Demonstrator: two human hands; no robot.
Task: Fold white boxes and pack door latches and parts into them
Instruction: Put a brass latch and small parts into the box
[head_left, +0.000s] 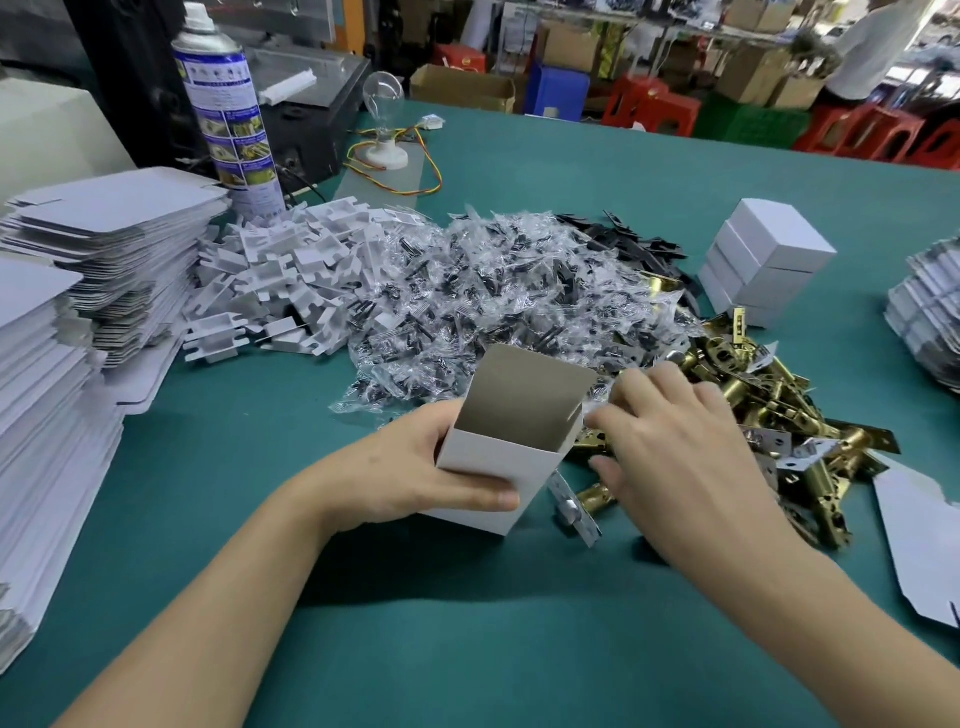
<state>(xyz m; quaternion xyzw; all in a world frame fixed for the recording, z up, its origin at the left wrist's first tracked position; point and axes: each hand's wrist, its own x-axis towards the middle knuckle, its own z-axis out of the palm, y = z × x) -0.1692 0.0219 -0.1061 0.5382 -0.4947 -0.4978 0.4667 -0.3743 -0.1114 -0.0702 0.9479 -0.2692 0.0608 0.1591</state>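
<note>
White box (500, 467), green table (571, 171), cartons (462, 88) and red stools (655, 108) behind

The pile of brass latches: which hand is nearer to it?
Right. The right hand is over the near edge of the pile of brass latches; the left hand grips the white box beside it.

Green table (467, 649), stacked box blanks (114, 234), bagged parts (467, 291) (one heap), brass latches (769, 395)
</note>
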